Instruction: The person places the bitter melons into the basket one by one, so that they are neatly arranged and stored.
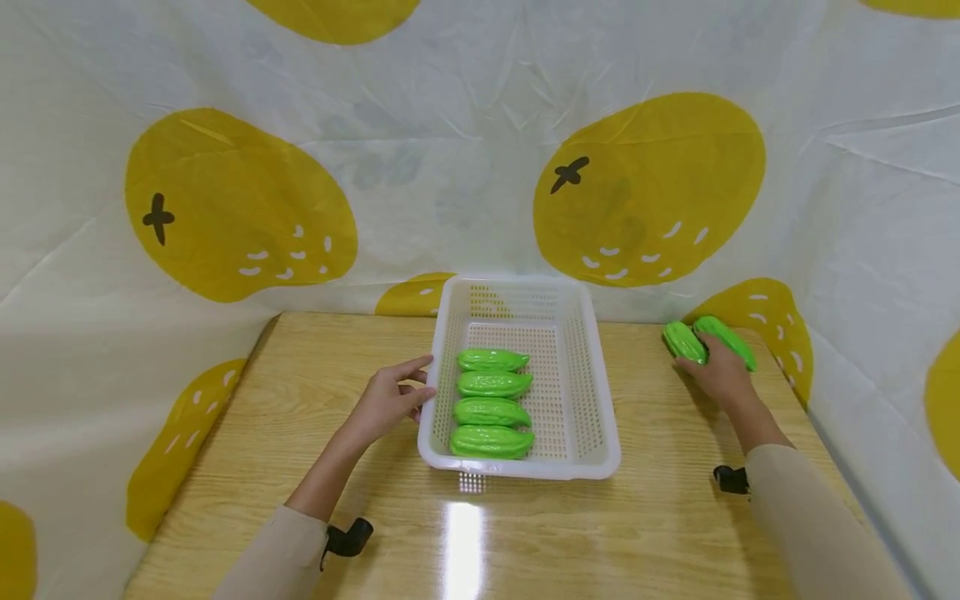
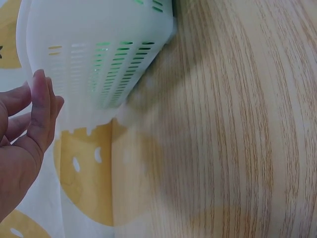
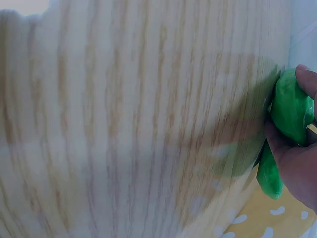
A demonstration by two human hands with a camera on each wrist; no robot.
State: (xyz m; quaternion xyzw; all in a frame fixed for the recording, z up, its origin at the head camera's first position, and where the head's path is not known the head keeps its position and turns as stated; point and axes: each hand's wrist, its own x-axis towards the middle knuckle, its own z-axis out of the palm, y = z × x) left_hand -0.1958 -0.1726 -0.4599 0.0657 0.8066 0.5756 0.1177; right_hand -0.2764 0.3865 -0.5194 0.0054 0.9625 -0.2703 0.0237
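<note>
Four-sided and white, a plastic basket (image 1: 517, 473) holds several glossy green bitter melons (image 1: 491, 442) stacked in a row along its left side. My left hand (image 1: 388, 400) touches the basket's left rim with extended fingertips (image 2: 40, 96). At the table's far right, my right hand (image 1: 722, 371) pinches the nearer-left bitter melon (image 1: 682, 342) between thumb and fingers. In the right wrist view that bitter melon (image 3: 291, 105) sits between the thumb and a fingertip. Another bitter melon (image 1: 738, 348) lies just to its right, partly behind the hand.
The wooden table (image 1: 360, 500) ends at a white cloth (image 1: 450, 192) printed with yellow fruit, which hangs behind and on both sides. Each wrist carries a small black camera mount (image 1: 348, 537). Light glares on the tabletop in front of the basket.
</note>
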